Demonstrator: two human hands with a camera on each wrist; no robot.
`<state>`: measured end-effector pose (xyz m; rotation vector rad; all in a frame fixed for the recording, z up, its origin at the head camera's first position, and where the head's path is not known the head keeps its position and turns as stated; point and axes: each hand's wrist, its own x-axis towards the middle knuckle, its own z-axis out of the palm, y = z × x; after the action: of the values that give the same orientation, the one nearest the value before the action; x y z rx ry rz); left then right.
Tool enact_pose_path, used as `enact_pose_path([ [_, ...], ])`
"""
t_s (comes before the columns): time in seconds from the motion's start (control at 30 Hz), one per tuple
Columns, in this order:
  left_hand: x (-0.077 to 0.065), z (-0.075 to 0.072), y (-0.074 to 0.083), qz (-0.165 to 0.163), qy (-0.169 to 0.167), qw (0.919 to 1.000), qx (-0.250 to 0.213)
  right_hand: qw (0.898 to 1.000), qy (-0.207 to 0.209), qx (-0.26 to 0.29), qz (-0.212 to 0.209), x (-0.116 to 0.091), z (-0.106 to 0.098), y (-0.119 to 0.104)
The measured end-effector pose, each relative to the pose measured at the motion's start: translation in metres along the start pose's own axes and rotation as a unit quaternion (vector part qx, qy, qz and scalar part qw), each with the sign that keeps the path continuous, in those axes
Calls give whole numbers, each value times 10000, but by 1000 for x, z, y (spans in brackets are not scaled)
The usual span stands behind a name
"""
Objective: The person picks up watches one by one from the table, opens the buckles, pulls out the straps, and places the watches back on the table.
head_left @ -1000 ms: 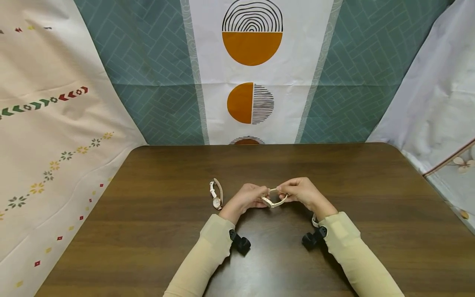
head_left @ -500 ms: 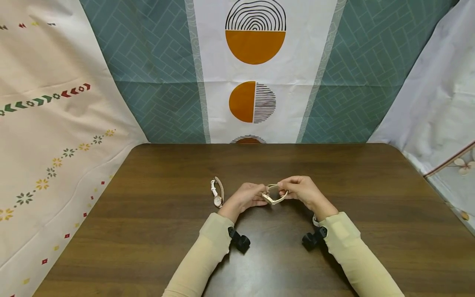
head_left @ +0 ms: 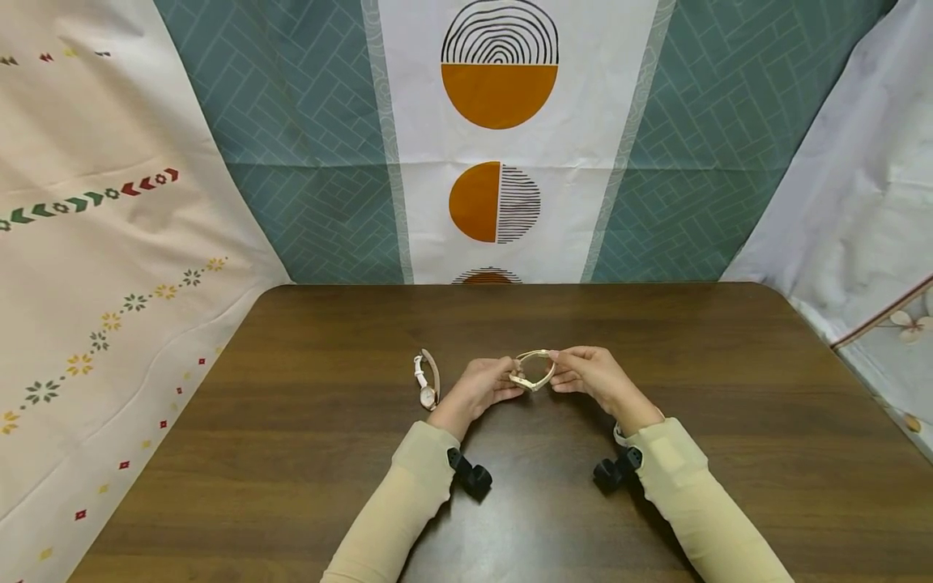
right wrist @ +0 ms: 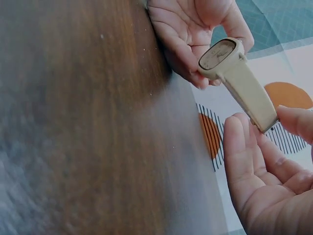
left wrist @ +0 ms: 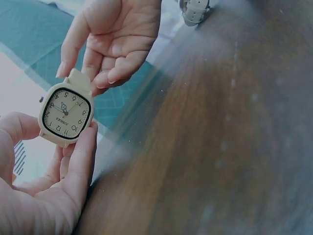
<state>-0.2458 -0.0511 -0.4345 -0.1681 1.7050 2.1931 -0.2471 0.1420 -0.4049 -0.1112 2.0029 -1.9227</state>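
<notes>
A cream wristwatch with a rounded-square face [left wrist: 67,112] is held up between both hands above the table. My left hand [head_left: 483,387] pinches it at the case, thumb on one side and fingers on the other, as the left wrist view shows. With thumb and fingertips, my right hand [head_left: 594,376] pinches the end of the cream strap [right wrist: 250,95]. In the head view the watch strap [head_left: 550,374] bends round in a loop between the hands. A second watch [head_left: 427,397], with a white strap and round face, lies on the table left of my left hand.
The brown wooden table [head_left: 291,486] reaches back to a patterned cloth backdrop [head_left: 313,162]. A pale band [head_left: 619,436] circles my right wrist. Black wrist cameras [head_left: 472,478] hang at both cuffs.
The cream watch has risen slightly and tilted, so its loop shows rounder. My right fingers have shifted a little left along the strap. The second watch stays put.
</notes>
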Motion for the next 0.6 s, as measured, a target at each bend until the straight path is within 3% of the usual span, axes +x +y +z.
enact_pose_path([
  [0.3, 0, -2, -1, 12, -321, 9993, 185, 9993, 287, -177, -176, -1, 2, 1],
  [0.6, -5, 0, 3, 80, -227, 9995, 179, 9987, 328, -221, -329, -1, 4, 2],
])
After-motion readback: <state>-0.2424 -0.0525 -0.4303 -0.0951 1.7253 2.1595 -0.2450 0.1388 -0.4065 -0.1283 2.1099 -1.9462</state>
